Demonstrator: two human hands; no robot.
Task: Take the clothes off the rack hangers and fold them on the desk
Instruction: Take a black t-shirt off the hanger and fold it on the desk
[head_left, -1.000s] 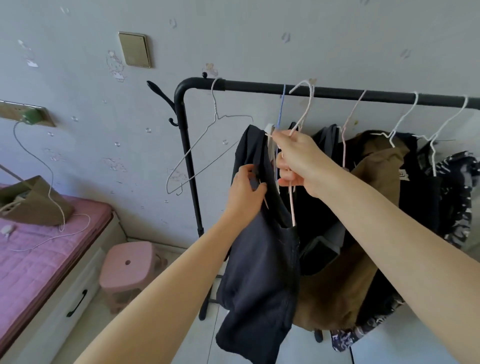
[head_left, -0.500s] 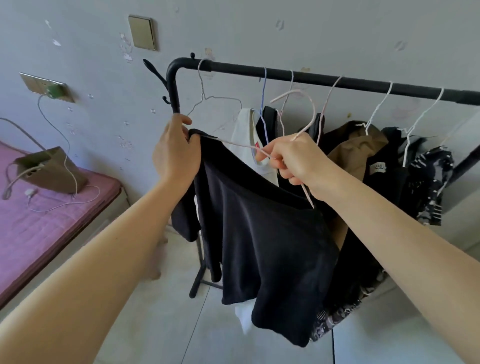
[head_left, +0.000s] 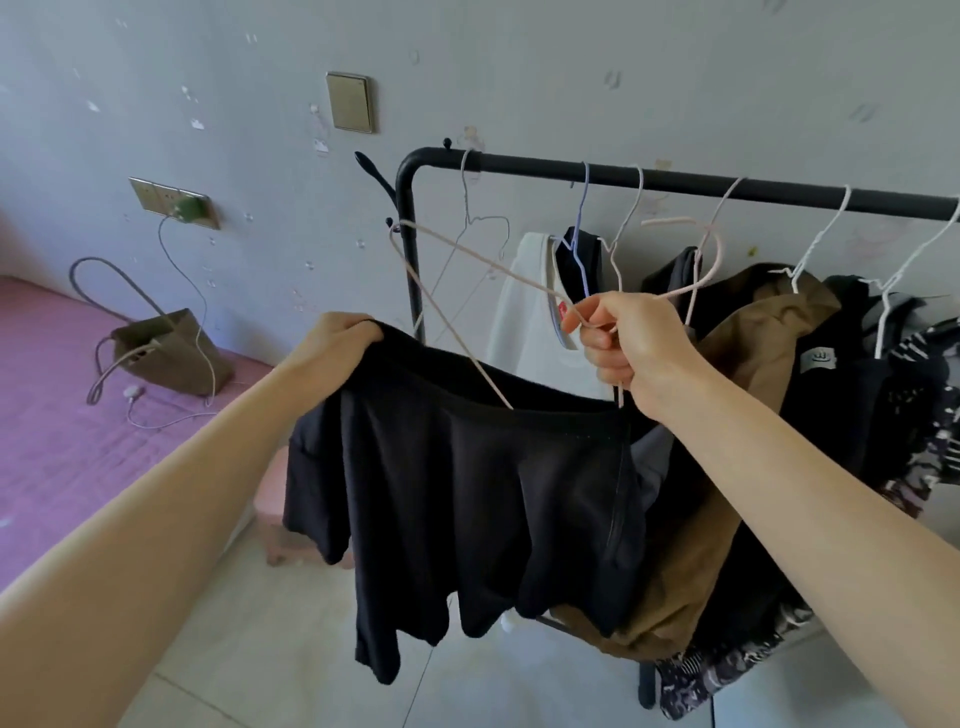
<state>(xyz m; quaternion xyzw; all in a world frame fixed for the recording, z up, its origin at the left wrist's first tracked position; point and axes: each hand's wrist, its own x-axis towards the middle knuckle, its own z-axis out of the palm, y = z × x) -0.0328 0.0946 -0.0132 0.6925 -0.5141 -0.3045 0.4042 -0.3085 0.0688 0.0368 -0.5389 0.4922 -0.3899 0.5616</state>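
Note:
A black shirt hangs stretched between my two hands in front of the black clothes rack. My left hand grips its upper left edge. My right hand pinches a pale pink wire hanger, which is off the rail and tilted; its left shoulder sticks out above the shirt and its lower end still runs into the neck opening. On the rail hang a white garment, a brown one, dark ones and a patterned one, plus one bare wire hanger.
A bed with a pink cover lies at the left, with an olive bag and a charger cable on it. A pink stool stands behind the shirt. The wall has a socket and a switch plate. Pale tiles cover the floor.
The hanger with the black shirt came off the rail. My left hand pulled the shirt's shoulder leftward off the hanger's end, which now pokes out bare above the cloth.

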